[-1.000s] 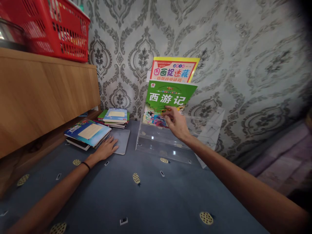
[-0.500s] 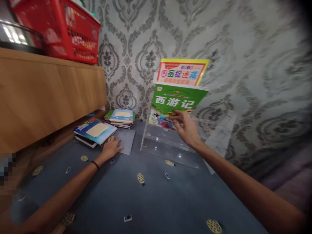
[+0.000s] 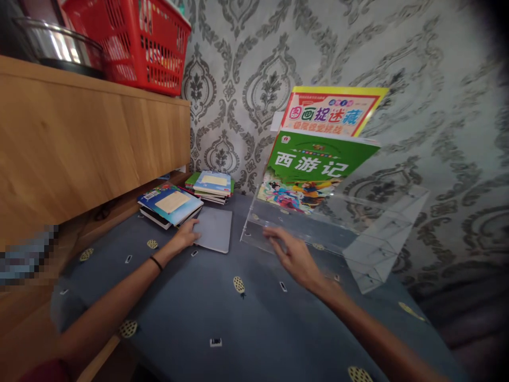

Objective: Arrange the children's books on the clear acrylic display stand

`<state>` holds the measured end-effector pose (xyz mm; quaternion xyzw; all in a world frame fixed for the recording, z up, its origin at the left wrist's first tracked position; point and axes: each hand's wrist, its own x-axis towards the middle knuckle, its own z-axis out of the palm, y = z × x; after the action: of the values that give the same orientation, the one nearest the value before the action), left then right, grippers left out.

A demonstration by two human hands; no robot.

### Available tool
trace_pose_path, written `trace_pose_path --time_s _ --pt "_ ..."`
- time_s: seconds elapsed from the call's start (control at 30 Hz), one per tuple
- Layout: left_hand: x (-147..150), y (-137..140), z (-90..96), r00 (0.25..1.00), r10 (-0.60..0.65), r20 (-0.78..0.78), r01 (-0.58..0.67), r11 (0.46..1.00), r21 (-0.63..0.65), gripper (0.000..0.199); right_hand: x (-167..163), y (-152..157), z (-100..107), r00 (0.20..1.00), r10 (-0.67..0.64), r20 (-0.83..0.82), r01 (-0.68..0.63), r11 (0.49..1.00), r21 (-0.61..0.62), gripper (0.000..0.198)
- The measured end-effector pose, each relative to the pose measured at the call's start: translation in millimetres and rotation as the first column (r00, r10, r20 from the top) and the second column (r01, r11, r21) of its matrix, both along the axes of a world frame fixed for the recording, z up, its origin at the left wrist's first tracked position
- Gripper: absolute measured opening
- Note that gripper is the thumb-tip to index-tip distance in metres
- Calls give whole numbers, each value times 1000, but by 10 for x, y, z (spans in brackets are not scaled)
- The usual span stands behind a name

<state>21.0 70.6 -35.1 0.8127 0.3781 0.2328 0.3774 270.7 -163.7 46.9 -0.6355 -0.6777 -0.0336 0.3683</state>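
My left hand (image 3: 184,234) is at the left edge of a flat grey notebook (image 3: 217,229), with the thumb over its edge and the other fingers partly hidden. Beside that hand lies a blue-covered book (image 3: 172,206) on top of another book. My right hand (image 3: 289,253) is empty, its fingers apart, in front of the lower tiers of a clear plastic book rack (image 3: 360,231). In the rack a green book (image 3: 308,165) with large white characters leans back. Behind it rises a taller yellow-edged book (image 3: 328,112) with colourful characters.
A second stack of books (image 3: 210,184) stands near the patterned wall (image 3: 254,63). To the left is a wooden cabinet (image 3: 95,138), bearing a red basket (image 3: 159,48) and a metal bowl (image 3: 59,45). A dark blue pineapple-print cloth (image 3: 191,302) covers the tabletop.
My right hand has let go of the green book and moved down, leaving it in the rack. My left hand has drawn back to the notebook's left edge. The view has shifted.
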Motion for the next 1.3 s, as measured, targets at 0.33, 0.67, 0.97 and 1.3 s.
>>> trace_pose_path --time_s 0.33,0.67,0.97,1.3 --pt "-744 -290 497 761 -641 -98 571 733 -370 46 -881 47 -568 961 263 -84 -275 940 -204 37" --pt "-545 -376 238 801 -535 -268 553 833 -10 38 -1375 447 -889 973 220 67 -176 898 -403 70" --pt "-632 -456 280 793 -405 -455 522 836 167 30 -881 51 -997 988 -39 147 98 902 -421 71" --pt "7 -1140 103 705 -481 -521 684 655 322 55 -908 -34 -932 969 -74 236 170 893 -416 58"
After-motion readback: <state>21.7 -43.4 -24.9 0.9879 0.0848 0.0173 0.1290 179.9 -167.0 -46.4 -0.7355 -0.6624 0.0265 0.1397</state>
